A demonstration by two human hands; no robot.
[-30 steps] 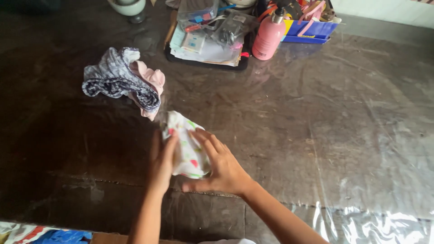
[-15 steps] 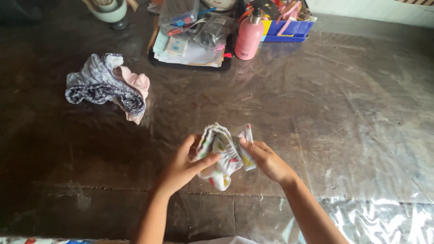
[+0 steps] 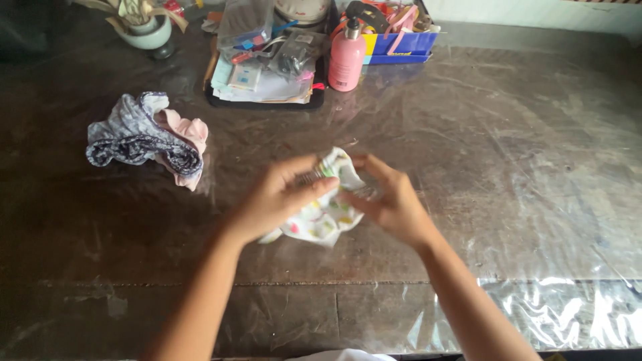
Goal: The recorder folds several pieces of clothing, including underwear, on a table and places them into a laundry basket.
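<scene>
To your right the dark table (image 3: 535, 167) is bare, so a hand can slide there. To the left a heap of clothes (image 3: 144, 137) is in the way. Far ahead a black tray (image 3: 261, 100) and pink bottle (image 3: 347, 57) block you.

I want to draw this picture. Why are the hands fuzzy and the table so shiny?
Head view: both hands, left and right, are motion-blurred around the white printed cloth; window-like glare whitens the plastic-covered table on the right; its left side is dark.
</scene>
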